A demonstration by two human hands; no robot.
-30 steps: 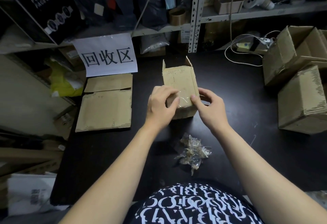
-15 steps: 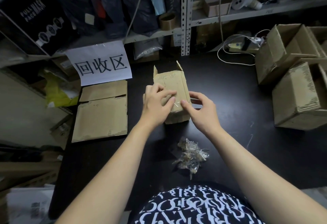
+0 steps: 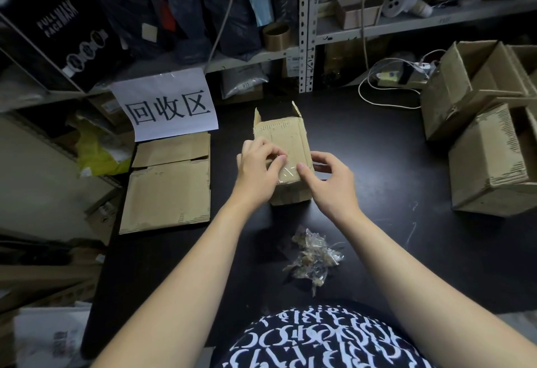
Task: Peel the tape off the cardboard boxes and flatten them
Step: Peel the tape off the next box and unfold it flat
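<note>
Head view: a small cardboard box (image 3: 286, 141) lies on its side at the middle of the black table (image 3: 377, 164), just in front of the person. Its long axis runs straight away from the person. The open end points toward the shelves, with two short flaps standing up at the far corners; the closed end faces the person. A strip of clear tape (image 3: 289, 172) covers the near part of the top face and wraps over the near edge.

The left hand (image 3: 258, 170) grips the box from its left side, fingers curled over the top with the tips at the tape's left edge; whether they have caught the tape cannot be told. The right hand (image 3: 334, 181) holds the right side, thumb pressed at the tape's right edge, fingers curled round the box's flank.

A wad of peeled tape (image 3: 313, 257) lies near the person. Flattened cardboard (image 3: 168, 190) rests at the table's left beneath a paper sign (image 3: 168, 106). Two larger boxes (image 3: 491, 161) stand at the right.
</note>
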